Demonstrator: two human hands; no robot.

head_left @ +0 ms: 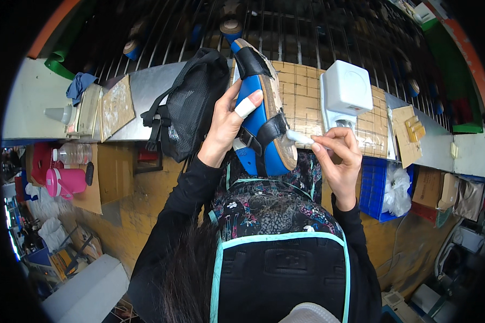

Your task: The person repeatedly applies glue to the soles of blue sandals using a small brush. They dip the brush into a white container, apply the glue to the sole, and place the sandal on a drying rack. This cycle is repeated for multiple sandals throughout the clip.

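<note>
My left hand (223, 121), with white tape round its thumb, grips a blue shoe last (261, 107) from its left side. Black sandal straps (272, 129) with a buckle wrap the last, and a tan insole (285, 153) shows along its right side. Between the thumb and fingers of my right hand (339, 161) is pinched a small white stick-like applicator (300, 138). Its tip meets the sandal's edge close to the lower black strap; whether it is a brush cannot be made out. Just beyond my right hand stands a white dispenser-like container (347, 89).
Taped cardboard (293, 81) covers the bench under the container. A black mesh bag (191, 102) lies left of my left hand. Behind runs a rack of metal rollers (167, 40) carrying more blue lasts. Below the bench are a blue crate (373, 188) and a pink jug (64, 182).
</note>
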